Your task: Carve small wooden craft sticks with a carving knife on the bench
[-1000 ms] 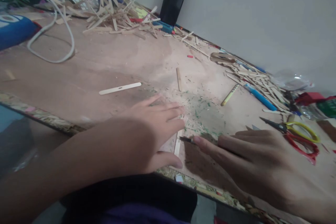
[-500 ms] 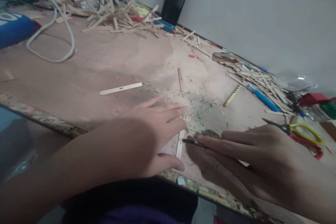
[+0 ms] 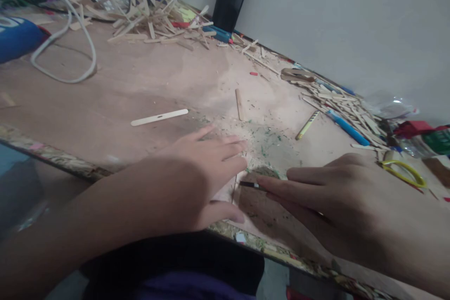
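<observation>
My left hand (image 3: 207, 173) lies flat with its fingers stretched out, palm down on the wooden tabletop. A pale strip of craft stick (image 3: 228, 192) shows in part between its thumb and index finger; the rest is hidden. Closed in a pinch, my right hand (image 3: 326, 197) grips a slim craft knife (image 3: 250, 184), whose dark blade points left, close to the strip. Most of the knife's handle is covered by the fingers. Beyond the left hand lies a craft stick with a small dark slot (image 3: 160, 117). A shorter stick piece (image 3: 239, 104) rests farther back.
Loose craft sticks are heaped at the back left (image 3: 151, 18) and the right (image 3: 351, 108). A blue pen (image 3: 348, 127), a yellow pencil stub (image 3: 307, 125) and yellow-handled scissors (image 3: 404, 173) lie to the right. A white cable (image 3: 93, 58) loops at the left.
The view has shifted slightly. My right hand has moved a little up and left with the knife, covering more of the scissors. Less of the pale strip shows beside my left hand.
</observation>
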Motion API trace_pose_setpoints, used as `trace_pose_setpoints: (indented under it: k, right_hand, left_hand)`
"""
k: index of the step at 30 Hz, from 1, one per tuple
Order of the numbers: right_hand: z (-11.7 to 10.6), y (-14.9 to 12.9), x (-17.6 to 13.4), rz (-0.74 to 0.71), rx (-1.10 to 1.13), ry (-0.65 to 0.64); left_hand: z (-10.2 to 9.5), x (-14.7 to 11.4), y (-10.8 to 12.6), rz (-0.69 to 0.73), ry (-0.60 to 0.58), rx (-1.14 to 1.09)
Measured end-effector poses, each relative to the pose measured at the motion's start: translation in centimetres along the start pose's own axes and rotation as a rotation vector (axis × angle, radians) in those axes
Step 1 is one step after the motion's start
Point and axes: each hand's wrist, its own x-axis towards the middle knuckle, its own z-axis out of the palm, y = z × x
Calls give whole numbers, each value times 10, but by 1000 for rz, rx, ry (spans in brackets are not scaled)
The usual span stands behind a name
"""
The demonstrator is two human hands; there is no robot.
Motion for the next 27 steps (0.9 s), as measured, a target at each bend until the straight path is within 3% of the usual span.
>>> trace_pose_setpoints:
  k: [7,9,17,20,27]
  right_hand:
    - [4,8,2,-88,-4,34]
    - [4,10,0,-138,-32,-1]
    - [-1,8,0,-225,-175,54]
    - [2,7,0,-197,-155,90]
    - [8,14,-6,-31,102,25]
  left_hand:
    - [3,-4,-1,38,30,32]
    - [2,-4,-1,28,21,26]
    - [2,-4,-1,3,8,1]
    - [2,-4,-1,3,30,-15]
    - [3,-3,-1,-35,8,-52]
